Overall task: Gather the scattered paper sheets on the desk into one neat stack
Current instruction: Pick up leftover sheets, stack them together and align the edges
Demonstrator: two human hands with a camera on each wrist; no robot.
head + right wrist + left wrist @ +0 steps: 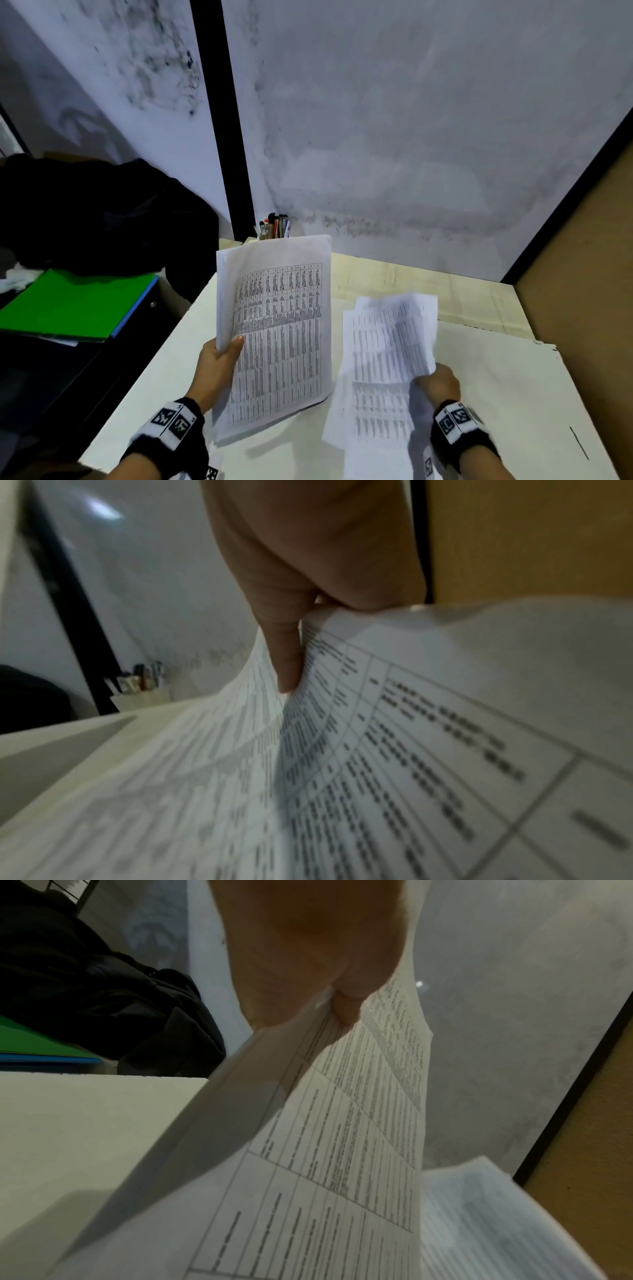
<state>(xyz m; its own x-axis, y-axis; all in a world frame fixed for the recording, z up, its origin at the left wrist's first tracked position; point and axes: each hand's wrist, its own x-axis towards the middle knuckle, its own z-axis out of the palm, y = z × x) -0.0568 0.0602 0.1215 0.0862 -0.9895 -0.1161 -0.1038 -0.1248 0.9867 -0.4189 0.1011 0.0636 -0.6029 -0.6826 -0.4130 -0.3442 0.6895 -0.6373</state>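
Head view: left hand (219,363) pinches a printed sheet bundle (277,329) raised off the white counter (513,394); right hand (440,380) grips the loose sheets (383,370) fanned on the counter just right of it. Pens in a holder (274,226) stand at the far edge. Left wrist view: thumb and fingers (346,1010) clamp the bundle's edge. Right wrist view: fingers (286,656) curl between blurred pages.

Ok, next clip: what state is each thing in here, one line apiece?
Left hand: grips the left sheets by their edge.
Left sheets: lifted off the desk, tilted up.
Right hand: pinches the right sheets.
Right sheets: fanned, uneven, partly lifted.
Desk: partly covered by paper.
Pens: upright at the desk's back edge.
Green folder: closed, lying flat.
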